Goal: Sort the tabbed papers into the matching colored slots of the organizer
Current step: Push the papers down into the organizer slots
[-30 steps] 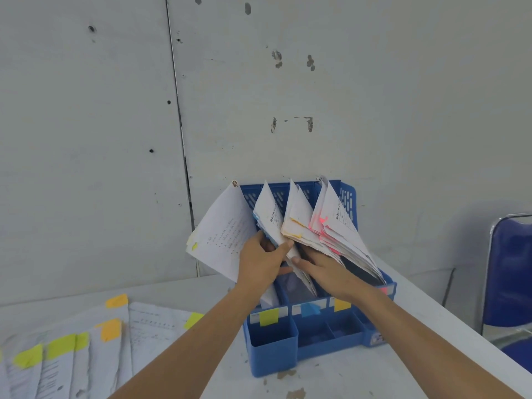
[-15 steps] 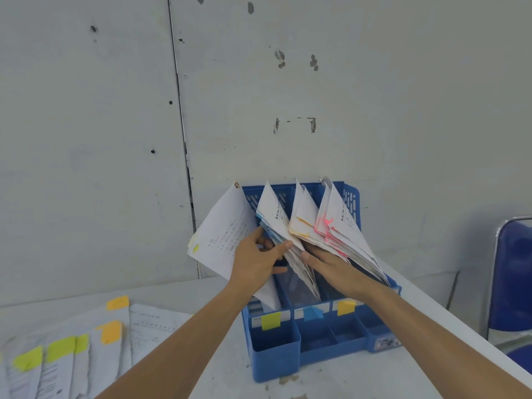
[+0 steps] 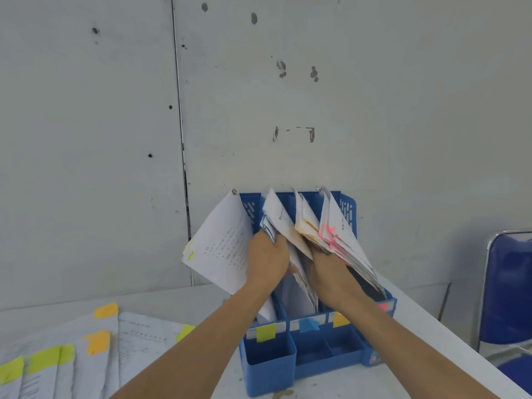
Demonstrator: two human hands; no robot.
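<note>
A blue organizer [image 3: 270, 361] is set on the white tabletop [image 3: 331, 387], with its back against a grey wall [image 3: 288, 82]. Four coloured labels are seen along its front, from left to right: a yellow-green label [image 3: 265, 333], a blue label [image 3: 308, 325], an orange label [image 3: 340, 319] and a pink label [image 3: 383, 306]. Papers are stood on end in the slots behind the labels and are fanned out above the rim.

A single sheet with a yellow-green tab [image 3: 221, 249] is tilted out to the left, and its lower corner is sunk in the leftmost slot. Next to it stand a blue-tabbed bundle [image 3: 277, 217], an orange-tabbed bundle [image 3: 306, 223] and a pink-tabbed bundle [image 3: 339, 231], the last leaning to the right.

The left hand [image 3: 267, 257] is placed between the single sheet and the blue-tabbed bundle, and its fingers are curled round the edge of that bundle. The right hand [image 3: 331, 272] is pushed in under the orange-tabbed and pink-tabbed bundles. Its fingers are hidden among the papers, so whether anything is gripped cannot be told.

Loose papers [image 3: 86, 355] with yellow-green and orange tabs are spread flat on the tabletop at the left, well apart from the organizer. A blue chair [image 3: 509, 283] is seen at the right edge.
</note>
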